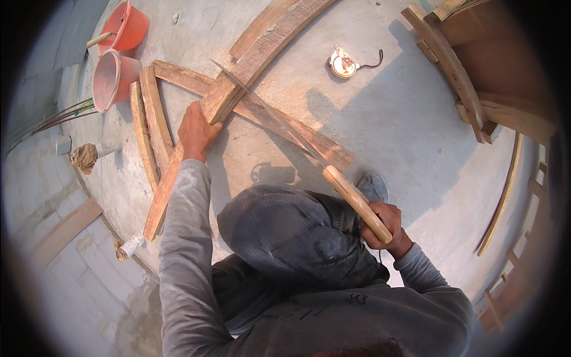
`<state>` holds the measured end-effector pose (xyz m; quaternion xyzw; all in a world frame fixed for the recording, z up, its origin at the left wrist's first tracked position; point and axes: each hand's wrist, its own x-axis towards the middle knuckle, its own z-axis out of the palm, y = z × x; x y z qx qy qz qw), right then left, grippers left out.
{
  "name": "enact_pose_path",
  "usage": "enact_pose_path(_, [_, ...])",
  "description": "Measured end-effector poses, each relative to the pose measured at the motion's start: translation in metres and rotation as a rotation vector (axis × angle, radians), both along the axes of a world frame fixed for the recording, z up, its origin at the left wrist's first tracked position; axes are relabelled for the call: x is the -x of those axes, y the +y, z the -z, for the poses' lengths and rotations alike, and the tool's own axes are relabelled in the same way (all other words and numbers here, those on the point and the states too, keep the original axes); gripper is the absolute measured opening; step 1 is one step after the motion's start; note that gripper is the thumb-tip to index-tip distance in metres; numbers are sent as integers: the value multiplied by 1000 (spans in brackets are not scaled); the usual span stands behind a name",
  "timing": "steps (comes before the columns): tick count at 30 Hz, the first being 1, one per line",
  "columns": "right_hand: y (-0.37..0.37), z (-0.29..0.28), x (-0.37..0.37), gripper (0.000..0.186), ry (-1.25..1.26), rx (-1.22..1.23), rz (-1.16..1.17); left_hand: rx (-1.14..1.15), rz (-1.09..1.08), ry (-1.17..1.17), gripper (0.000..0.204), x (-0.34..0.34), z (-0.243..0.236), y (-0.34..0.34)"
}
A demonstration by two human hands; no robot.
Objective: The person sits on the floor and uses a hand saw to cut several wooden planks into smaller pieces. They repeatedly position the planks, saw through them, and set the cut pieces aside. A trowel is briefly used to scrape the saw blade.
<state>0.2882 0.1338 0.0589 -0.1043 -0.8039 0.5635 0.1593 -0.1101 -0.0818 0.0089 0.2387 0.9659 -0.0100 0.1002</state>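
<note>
My right hand (382,226) is closed around the pale wooden handle (351,197) of a handsaw. Its long narrow blade (285,126) slants up and to the left, lying across a thick wooden beam (270,52) near that beam's close end. Gripping the beam's end is my left hand (198,132), just left of the blade. Beneath the beam, a flatter board (318,143) crosses it at an angle and props it off the floor. My bent knee (270,223) is close below the blade.
Loose wood strips (156,116) lie left of my left hand. Two orange-red buckets (114,80) stand at the upper left, beside thin rods (62,116). A tape measure (343,63) lies on the concrete floor (410,172). A wooden frame (455,77) stands at the upper right.
</note>
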Motion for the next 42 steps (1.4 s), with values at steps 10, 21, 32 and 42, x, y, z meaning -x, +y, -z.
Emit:
enact_pose_path(10, [-18, 29, 121, 22, 3, 115, 43, -33, 32, -16, 60, 1, 7, 8])
enact_pose_path(21, [-14, 39, 195, 26, -86, 198, 42, -61, 54, 0, 59, 2, 16, 9])
enact_pose_path(32, [-7, 12, 73, 31, -84, 91, -81, -21, 0, -13, 59, -2, 3, -3])
enact_pose_path(42, [-15, 7, 41, 25, -14, 28, -20, -21, -18, -9, 57, -1, 2, -5])
